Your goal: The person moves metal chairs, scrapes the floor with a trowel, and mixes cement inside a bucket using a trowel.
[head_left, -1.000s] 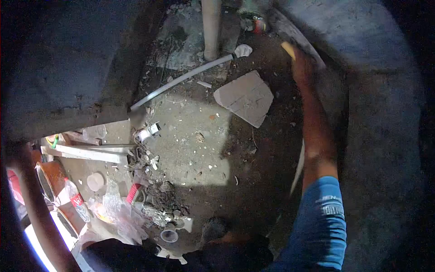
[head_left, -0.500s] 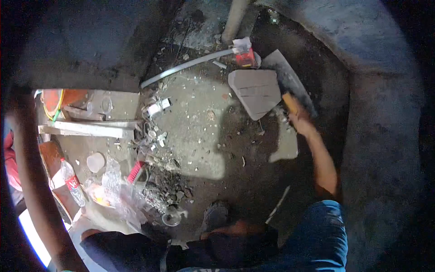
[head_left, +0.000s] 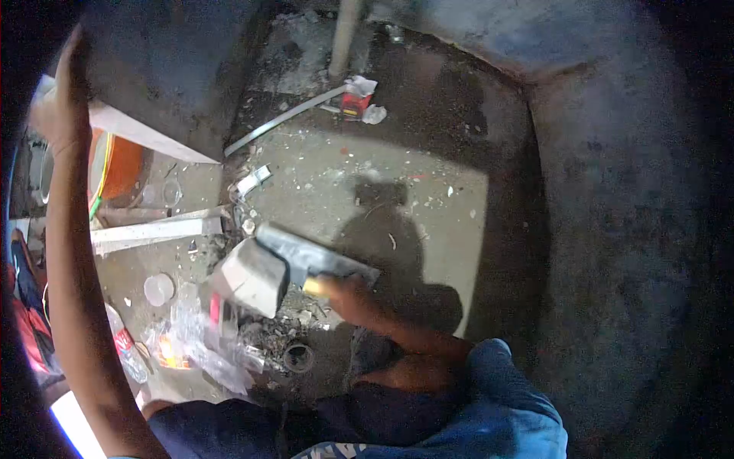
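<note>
My right hand [head_left: 345, 297] is closed round the yellow handle of a wide flat-bladed scraper [head_left: 313, 256]. The blade touches or lies right beside a pale broken slab [head_left: 251, 277], which is blurred and tilted over the rubble pile [head_left: 287, 333] at the lower left. My left hand [head_left: 63, 115] is raised at the upper left, against the edge of the wall opening; its fingers are partly smeared and lost in glare and shadow.
A grey pipe [head_left: 283, 121] runs across the floor to a red packet [head_left: 354, 105]. White boards [head_left: 160, 231], an orange bucket [head_left: 122, 164], a bottle [head_left: 128, 352] and plastic bags [head_left: 199, 344] lie left. A wall [head_left: 612, 229] stands right.
My right hand has swept the scraper from the right side to the lower left, and the slab has moved with it onto the rubble. My left hand shows higher up.
</note>
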Tool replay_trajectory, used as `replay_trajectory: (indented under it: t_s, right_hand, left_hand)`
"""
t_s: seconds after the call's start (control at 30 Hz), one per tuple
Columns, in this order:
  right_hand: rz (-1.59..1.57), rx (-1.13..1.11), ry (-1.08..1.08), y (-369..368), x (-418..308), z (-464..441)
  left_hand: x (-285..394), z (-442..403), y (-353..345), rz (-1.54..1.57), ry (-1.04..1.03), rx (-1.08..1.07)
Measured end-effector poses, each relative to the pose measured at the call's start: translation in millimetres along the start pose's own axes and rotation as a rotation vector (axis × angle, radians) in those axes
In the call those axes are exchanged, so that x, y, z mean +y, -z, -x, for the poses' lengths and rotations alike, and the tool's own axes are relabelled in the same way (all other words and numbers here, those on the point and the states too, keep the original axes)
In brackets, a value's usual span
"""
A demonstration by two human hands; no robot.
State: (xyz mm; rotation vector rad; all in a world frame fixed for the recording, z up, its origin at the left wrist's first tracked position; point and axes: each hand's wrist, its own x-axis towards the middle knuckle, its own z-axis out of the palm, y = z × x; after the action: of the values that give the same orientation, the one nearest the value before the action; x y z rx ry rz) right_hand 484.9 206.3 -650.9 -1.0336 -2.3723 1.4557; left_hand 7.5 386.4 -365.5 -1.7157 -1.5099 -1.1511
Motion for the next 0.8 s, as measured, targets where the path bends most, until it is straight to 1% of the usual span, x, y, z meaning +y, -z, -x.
replay_trajectory:
  t_s: [0.03,0.07,0.1,0.13,0.17,0.2,0.23,0.27,0.3,0.33,0.4,0.43,0.5,0.53,0.57,0.6,0.63,0.67,0.7,0.73,0.77,0.8]
  right_hand:
    - [-0.089,0.12,-0.055,16.2,14.4,-1.0]
    - [-0.183,0.245,-0.098,32.1,29.0,-1.7]
    - [0.144,0.352,0.113,85.0,47.0,-3.5]
    - [0.496,0.529,0.282,137.9,64.8,-5.3]
    - [0.1,0.595,-0.614,184.6,57.6,1.4]
    - [0.276,0.751,-0.578,226.9,90.1,6.5]
    - [0.304,0.905,-0.514,262.6,138.1,13.1]
    - [0.364,1.008,-0.37,300.0,214.2,30.4]
    - [0.521,1.052,-0.393,324.4,258.5,41.9]
    - [0.678,1.101,-0.424,348.4,301.3,52.8]
    - [0.475,1.108,-0.849,365.2,345.5,57.9]
    - [0.363,1.082,-1.072,356.6,354.7,64.5]
    - [0.578,1.055,-0.716,315.6,272.9,45.3]
    - [0.409,0.983,-0.575,304.5,250.4,38.1]
    - [0.244,0.906,-0.435,288.5,238.0,33.2]
    - [0.173,0.882,-0.555,261.6,235.7,25.5]
    - [0.179,0.829,-0.525,240.8,176.5,13.9]
    - [0.322,0.832,-0.49,189.8,239.5,8.9]
    - [-0.218,0.711,-0.486,173.2,166.7,-0.6]
    - [-0.138,0.718,-0.448,150.3,147.4,-6.2]
    - [-0.055,0.728,-0.412,127.4,128.7,-11.7]
    - [0.058,0.69,-0.418,117.2,86.3,-7.7]
  left_hand:
    - [-8.8,1.4,-2.2,0.015,0.0,0.002]
    - [-22.6,3.5,-0.5,-0.003,0.109,-0.039]
    - [-10.6,3.2,-3.2,0.162,0.243,-0.021]
    - [2.2,2.5,-5.8,0.326,0.374,0.02]
    - [4.2,5.1,-1.3,0.325,0.376,0.018]
    - [5.1,6.5,3.5,0.164,0.354,-0.02]
    - [6.2,7.2,7.8,0.006,0.329,-0.061]
    - [6.4,6.2,10.4,-0.151,0.3,-0.098]
    - [5.6,5.5,11.4,-0.308,0.271,-0.135]
    - [1.3,5.7,10.0,-0.385,0.255,-0.155]
    - [-21.9,9.3,10.4,-0.549,0.211,-0.159]
    - [-51.6,15.0,13.6,-0.503,0.163,-0.127]
    - [-114.0,27.2,19.8,-0.413,0.065,-0.069]
    - [-99.7,24.7,21.2,-0.479,0.162,-0.15]
    - [-89.9,22.8,22.2,-0.507,0.123,-0.161]
    - [-83.1,21.9,23.5,-0.535,0.084,-0.17]
    - [-73.6,20.1,24.3,-0.562,0.044,-0.179]
    - [-70.4,16.9,24.8,-0.562,0.152,-0.21]
    - [-65.0,14.9,21.6,-0.558,0.204,-0.222]
    - [-61.3,13.4,18.6,-0.555,0.255,-0.234]
    - [-51.6,16.1,7.1,-0.149,0.406,-0.076]
    - [-39.6,14.0,-1.7,0.263,0.537,0.084]
